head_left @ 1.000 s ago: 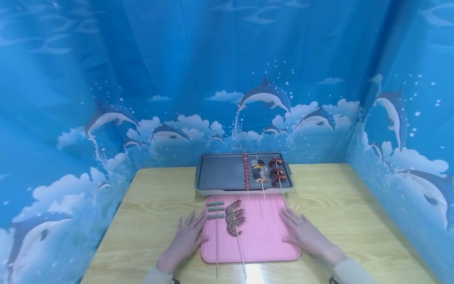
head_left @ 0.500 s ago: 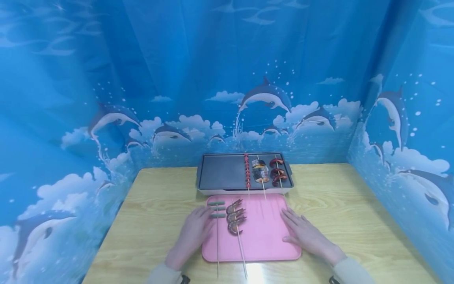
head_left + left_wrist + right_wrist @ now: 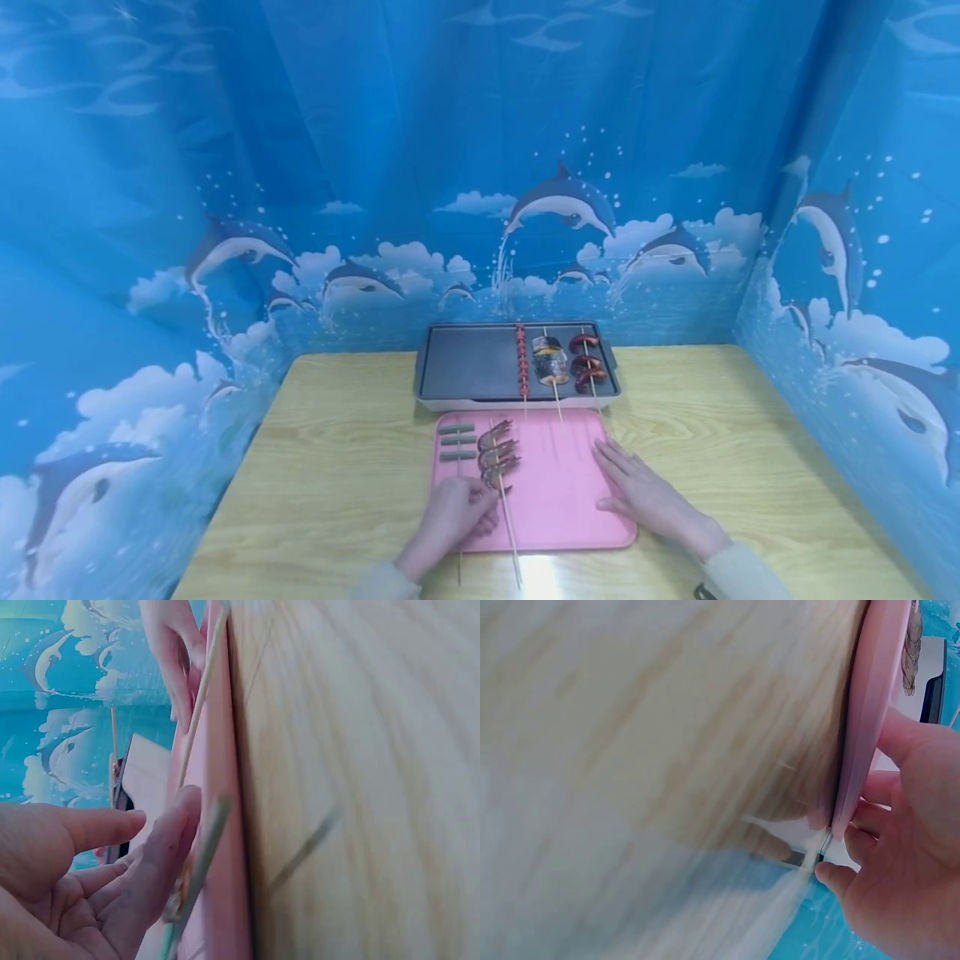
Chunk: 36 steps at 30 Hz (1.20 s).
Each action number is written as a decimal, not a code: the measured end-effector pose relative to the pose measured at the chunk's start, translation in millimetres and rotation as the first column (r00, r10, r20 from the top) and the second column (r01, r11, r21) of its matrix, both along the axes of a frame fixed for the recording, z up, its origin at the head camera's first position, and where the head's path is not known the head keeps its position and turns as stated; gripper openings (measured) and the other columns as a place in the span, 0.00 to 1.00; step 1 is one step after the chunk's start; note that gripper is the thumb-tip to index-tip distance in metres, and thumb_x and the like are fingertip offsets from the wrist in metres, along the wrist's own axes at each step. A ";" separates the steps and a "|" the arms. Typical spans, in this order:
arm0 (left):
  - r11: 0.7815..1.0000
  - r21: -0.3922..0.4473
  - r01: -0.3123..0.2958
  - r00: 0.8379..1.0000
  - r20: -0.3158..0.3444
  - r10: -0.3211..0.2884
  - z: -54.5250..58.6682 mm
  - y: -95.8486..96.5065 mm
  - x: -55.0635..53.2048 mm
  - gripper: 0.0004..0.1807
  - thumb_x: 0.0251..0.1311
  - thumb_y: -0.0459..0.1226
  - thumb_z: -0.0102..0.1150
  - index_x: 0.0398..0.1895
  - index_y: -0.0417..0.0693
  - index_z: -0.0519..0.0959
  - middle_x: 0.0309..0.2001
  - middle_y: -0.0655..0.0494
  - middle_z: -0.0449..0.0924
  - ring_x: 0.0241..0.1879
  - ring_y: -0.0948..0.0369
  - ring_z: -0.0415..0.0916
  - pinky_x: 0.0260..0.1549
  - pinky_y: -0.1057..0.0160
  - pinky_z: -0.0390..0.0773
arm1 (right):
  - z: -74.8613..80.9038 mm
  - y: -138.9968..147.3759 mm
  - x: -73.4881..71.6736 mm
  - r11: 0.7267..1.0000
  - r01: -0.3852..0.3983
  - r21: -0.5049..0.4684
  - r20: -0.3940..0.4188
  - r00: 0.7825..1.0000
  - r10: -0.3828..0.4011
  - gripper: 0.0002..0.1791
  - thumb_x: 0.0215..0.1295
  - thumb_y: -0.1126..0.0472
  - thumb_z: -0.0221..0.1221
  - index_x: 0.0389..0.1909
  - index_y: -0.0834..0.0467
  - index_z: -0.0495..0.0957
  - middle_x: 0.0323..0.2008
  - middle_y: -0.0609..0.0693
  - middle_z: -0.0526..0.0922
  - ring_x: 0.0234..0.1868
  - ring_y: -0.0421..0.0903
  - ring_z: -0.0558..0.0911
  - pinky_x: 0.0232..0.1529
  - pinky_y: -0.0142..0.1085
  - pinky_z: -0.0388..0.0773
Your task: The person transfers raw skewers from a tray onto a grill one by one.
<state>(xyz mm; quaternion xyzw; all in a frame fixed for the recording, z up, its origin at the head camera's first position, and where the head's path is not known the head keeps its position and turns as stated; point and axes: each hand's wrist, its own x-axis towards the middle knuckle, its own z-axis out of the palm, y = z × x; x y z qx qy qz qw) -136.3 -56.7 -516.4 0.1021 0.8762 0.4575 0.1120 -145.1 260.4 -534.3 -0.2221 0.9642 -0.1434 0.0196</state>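
Note:
A pink tray (image 3: 558, 508) carries a shrimp skewer (image 3: 498, 454) and, to its left, a skewer with several green sticks (image 3: 458, 442). My left hand (image 3: 456, 510) hovers over the tray's left half, across the green skewer's stick, its fingertips beside the shrimp skewer's stick. In the left wrist view, the left thumb (image 3: 112, 827) and fingers stand apart with nothing seen between them; whether a fingertip touches the stick is unclear. My right hand (image 3: 648, 498) rests on the tray's right edge with its fingers extended; in the right wrist view they lie along the pink rim (image 3: 866, 712).
Behind the tray stands a dark griddle (image 3: 472, 362). On its right side lie a skewer of small red pieces (image 3: 522, 362), a fish skewer (image 3: 551, 362) and a skewer of dark red curled pieces (image 3: 587, 364). A blue dolphin-print curtain (image 3: 480, 167) surrounds the wooden table (image 3: 337, 433).
From the tray's left edge, my left hand has moved right and nearer the front, past the green skewer to the shrimp skewer's stick. The right hand has stayed in place.

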 end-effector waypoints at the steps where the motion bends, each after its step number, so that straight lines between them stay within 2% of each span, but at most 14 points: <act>1: 0.999 0.033 0.011 0.999 0.041 -0.012 -2.3 0.8 0.6 0.10 0.59 0.40 0.57 0.25 0.45 0.81 0.16 0.60 0.79 0.15 0.65 0.77 0.13 0.71 0.77 | 0.1 -0.2 0.2 1.000 -0.002 -0.003 0.001 1.000 0.002 0.43 0.59 0.41 0.55 0.68 0.62 0.54 0.70 0.58 0.52 0.70 0.58 0.52 0.66 0.56 0.53; 5: 0.989 0.140 0.038 0.983 0.170 -0.061 -7.4 4.7 2.3 0.12 0.59 0.40 0.57 0.23 0.42 0.81 0.16 0.55 0.80 0.16 0.60 0.79 0.14 0.66 0.80 | 0.3 -0.8 0.3 1.000 0.004 0.000 0.010 1.000 -0.004 0.43 0.59 0.41 0.55 0.68 0.61 0.53 0.70 0.58 0.51 0.70 0.57 0.51 0.66 0.56 0.52; 8: 0.979 0.201 0.032 0.971 0.226 -0.078 -10.1 8.4 2.6 0.11 0.58 0.39 0.57 0.24 0.40 0.81 0.16 0.51 0.81 0.17 0.58 0.80 0.16 0.65 0.81 | 1.2 -1.4 0.9 1.000 0.007 -0.008 0.013 1.000 -0.007 0.43 0.59 0.42 0.56 0.68 0.61 0.53 0.70 0.57 0.51 0.70 0.57 0.51 0.66 0.56 0.52; 15: 0.978 0.208 -0.025 0.979 0.203 -0.018 -16.4 13.0 3.7 0.06 0.53 0.36 0.62 0.26 0.42 0.82 0.18 0.54 0.82 0.17 0.61 0.79 0.17 0.66 0.80 | 2.7 -3.4 1.5 1.000 -0.009 -0.024 0.001 1.000 0.009 0.43 0.59 0.43 0.56 0.68 0.62 0.53 0.70 0.59 0.51 0.70 0.58 0.52 0.66 0.55 0.53; 18: 0.957 0.284 -0.056 0.969 0.246 -0.016 -16.6 13.1 4.0 0.06 0.53 0.35 0.62 0.29 0.39 0.81 0.22 0.51 0.83 0.20 0.59 0.81 0.19 0.65 0.82 | 3.3 -3.1 1.6 1.000 -0.005 -0.024 0.008 1.000 0.005 0.43 0.59 0.43 0.56 0.68 0.62 0.53 0.70 0.58 0.51 0.70 0.57 0.52 0.66 0.55 0.52; 22: 0.944 0.323 -0.076 0.968 0.251 -0.008 -14.8 11.8 5.2 0.07 0.52 0.34 0.62 0.31 0.36 0.80 0.24 0.47 0.84 0.22 0.58 0.82 0.21 0.65 0.82 | 3.9 -2.4 1.9 1.000 0.000 -0.025 0.013 1.000 0.000 0.43 0.58 0.43 0.57 0.68 0.62 0.53 0.70 0.59 0.51 0.70 0.58 0.51 0.66 0.55 0.52; 25: 0.952 0.293 -0.084 0.972 0.236 0.013 -12.8 9.7 7.5 0.09 0.51 0.35 0.64 0.31 0.37 0.80 0.24 0.49 0.84 0.22 0.59 0.81 0.22 0.65 0.82 | 3.8 -2.6 1.6 1.000 -0.001 -0.020 0.013 1.000 0.001 0.43 0.59 0.43 0.57 0.68 0.62 0.53 0.70 0.59 0.51 0.70 0.58 0.51 0.66 0.55 0.52; 31: 0.987 0.141 -0.074 0.986 0.157 0.052 -6.5 4.9 12.3 0.11 0.46 0.42 0.67 0.29 0.45 0.80 0.24 0.57 0.83 0.23 0.64 0.78 0.25 0.66 0.78 | 3.3 -2.2 1.2 0.999 -0.003 -0.037 0.015 1.000 0.004 0.43 0.59 0.44 0.57 0.68 0.63 0.53 0.70 0.59 0.51 0.70 0.58 0.51 0.67 0.55 0.52; 34: 0.993 0.105 -0.058 0.993 0.110 0.047 -0.4 2.7 14.7 0.10 0.47 0.42 0.67 0.28 0.47 0.80 0.23 0.58 0.83 0.22 0.65 0.78 0.25 0.67 0.78 | 2.5 -1.2 1.4 0.999 -0.009 -0.033 0.000 1.000 0.009 0.43 0.58 0.44 0.57 0.68 0.63 0.53 0.70 0.59 0.52 0.70 0.58 0.52 0.67 0.54 0.52; 36: 0.992 0.115 -0.052 0.994 0.104 0.040 5.5 1.5 15.9 0.09 0.48 0.41 0.67 0.28 0.46 0.80 0.23 0.58 0.83 0.21 0.65 0.79 0.25 0.68 0.79 | 1.9 -0.5 1.7 0.999 -0.013 -0.029 -0.011 1.000 0.012 0.43 0.58 0.44 0.57 0.68 0.63 0.54 0.70 0.59 0.52 0.70 0.58 0.52 0.67 0.54 0.52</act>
